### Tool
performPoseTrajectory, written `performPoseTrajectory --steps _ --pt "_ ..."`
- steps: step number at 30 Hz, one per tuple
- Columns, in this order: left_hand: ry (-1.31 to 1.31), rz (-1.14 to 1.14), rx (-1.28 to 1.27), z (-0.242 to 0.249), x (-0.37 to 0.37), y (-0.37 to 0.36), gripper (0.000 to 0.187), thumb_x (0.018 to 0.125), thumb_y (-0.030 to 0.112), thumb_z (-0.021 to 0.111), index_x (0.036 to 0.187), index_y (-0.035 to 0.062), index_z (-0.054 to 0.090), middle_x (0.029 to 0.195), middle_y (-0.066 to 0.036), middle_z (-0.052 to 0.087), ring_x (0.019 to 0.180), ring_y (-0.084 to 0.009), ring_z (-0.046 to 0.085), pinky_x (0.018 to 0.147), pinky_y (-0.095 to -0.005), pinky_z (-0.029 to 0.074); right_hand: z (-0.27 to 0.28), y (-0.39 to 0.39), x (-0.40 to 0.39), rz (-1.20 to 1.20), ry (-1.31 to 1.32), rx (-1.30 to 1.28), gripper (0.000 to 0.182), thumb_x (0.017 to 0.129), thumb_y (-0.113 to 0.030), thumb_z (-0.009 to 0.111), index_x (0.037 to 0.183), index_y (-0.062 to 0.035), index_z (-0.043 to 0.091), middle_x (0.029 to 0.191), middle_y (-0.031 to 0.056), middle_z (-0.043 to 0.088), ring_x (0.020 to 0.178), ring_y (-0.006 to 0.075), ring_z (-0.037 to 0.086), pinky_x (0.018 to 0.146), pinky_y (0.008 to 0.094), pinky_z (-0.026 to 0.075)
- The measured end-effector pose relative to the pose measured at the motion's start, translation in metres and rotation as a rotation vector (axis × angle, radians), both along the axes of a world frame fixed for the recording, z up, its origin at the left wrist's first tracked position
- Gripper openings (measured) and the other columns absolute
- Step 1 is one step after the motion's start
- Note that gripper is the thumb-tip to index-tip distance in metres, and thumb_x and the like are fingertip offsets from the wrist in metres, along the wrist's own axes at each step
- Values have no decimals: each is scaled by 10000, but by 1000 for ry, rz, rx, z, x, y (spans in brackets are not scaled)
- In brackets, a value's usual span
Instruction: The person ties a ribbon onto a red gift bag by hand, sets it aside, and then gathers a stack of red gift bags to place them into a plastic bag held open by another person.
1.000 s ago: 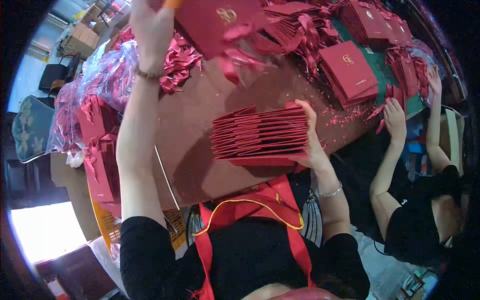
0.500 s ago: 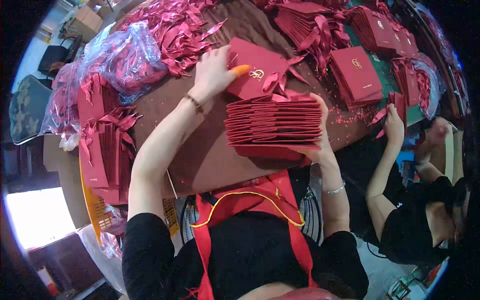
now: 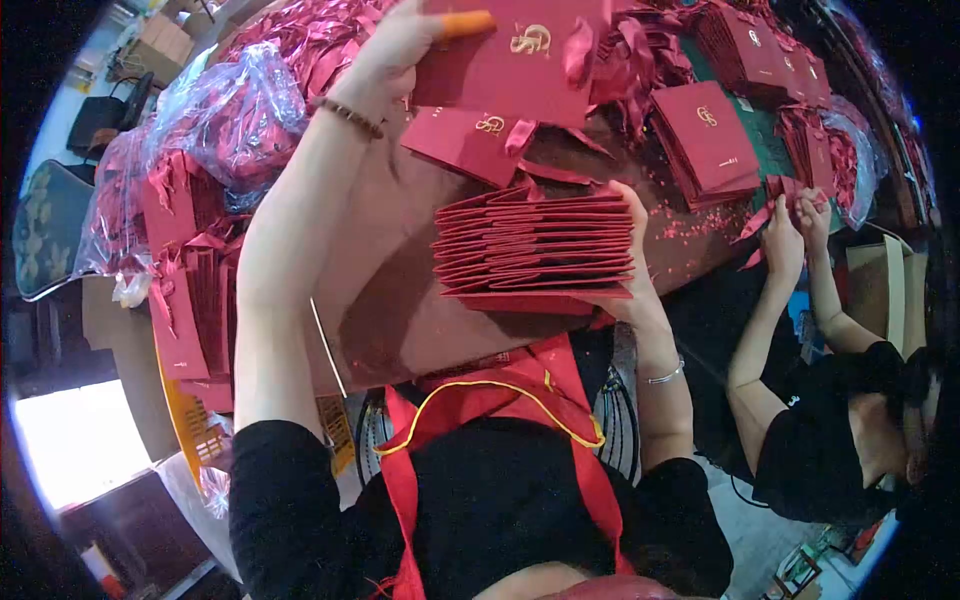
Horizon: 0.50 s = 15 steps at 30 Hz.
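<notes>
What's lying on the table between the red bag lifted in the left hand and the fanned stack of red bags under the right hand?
In the head view, one flat red paper bag with a gold logo lies there.

Dark red envelopes [image 3: 535,250] with gold emblem, orange fingertip cover [image 3: 466,22], green mat [image 3: 770,140]

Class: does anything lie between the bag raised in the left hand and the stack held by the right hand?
Yes. One loose bag lies on the table between the raised bag in the left hand and the stack under the right hand.
</notes>
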<state>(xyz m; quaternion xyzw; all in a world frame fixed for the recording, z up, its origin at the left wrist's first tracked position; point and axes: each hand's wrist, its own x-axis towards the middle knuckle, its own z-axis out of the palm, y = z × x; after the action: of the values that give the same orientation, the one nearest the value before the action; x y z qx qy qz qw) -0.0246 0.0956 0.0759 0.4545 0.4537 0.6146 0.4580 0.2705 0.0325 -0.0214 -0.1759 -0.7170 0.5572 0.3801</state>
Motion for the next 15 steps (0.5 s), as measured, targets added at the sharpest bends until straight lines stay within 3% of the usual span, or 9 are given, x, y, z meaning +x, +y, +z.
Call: performPoseTrajectory --steps 2,4,6,8,10,11,13,15 --pt "98 -37 -136 -11 3 1 384 804 2 581 1167 40 463 1028 -89 603 892 -195 610 769 -320 522 0 -2 -2 50 104 -150 1035 587 -38 803 1357 -112 115 1232 73 376 1112 176 427 951 323 366" --pt "178 -89 -226 -54 -21 12 417 766 3 632 1150 39 475 1010 -73 604 853 -165 604 756 -304 511 2 -1 1 26 43 -63 1034 589 -34 801 1358 -112 114 1233 77 383 1115 175 428 949 323 369" --pt "578 -32 -123 -88 -42 12 364 713 79 708 1036 5 557 914 -61 626 771 -143 602 680 -277 491 0 0 3 2 -27 23 1033 591 -30 799 1358 -111 112 1234 81 390 1117 175 429 946 323 372" --pt "568 -16 -246 -85 -40 8 387 699 118 732 1025 -1 560 893 -57 628 764 -127 594 667 -265 482 -3 2 2 20 23 14 1040 583 -27 804 1356 -108 114 1220 90 414 1106 173 439 947 323 372" --pt "576 -22 -398 -77 -35 2 434 752 14 659 1142 19 469 961 -45 601 830 -124 586 699 -270 499 2 2 1 21 23 -16 1043 579 -25 805 1355 -107 114 1211 92 422 1092 174 449 946 324 374" --pt "574 -17 -399 -80 -36 1 434 752 14 659 1142 19 469 961 -45 601 830 -124 586 699 -270 499 5 1 -1 23 24 -44 1046 575 -23 807 1355 -106 114 1202 95 430 1077 176 458 946 325 376" --pt "329 -55 -311 -84 -34 0 429 758 24 655 1141 7 463 925 -47 605 774 -127 596 672 -262 502 3 3 -1 19 15 -22 1049 574 -24 807 1355 -106 113 1203 98 430 1072 179 464 945 327 378" --pt "358 -54 -370 -79 -33 -2 437 746 5 649 1140 -4 460 932 -50 601 762 -132 598 678 -263 501 1 2 0 6 3 -3 1052 572 -24 808 1356 -106 111 1204 102 430 1066 182 469 945 330 381"
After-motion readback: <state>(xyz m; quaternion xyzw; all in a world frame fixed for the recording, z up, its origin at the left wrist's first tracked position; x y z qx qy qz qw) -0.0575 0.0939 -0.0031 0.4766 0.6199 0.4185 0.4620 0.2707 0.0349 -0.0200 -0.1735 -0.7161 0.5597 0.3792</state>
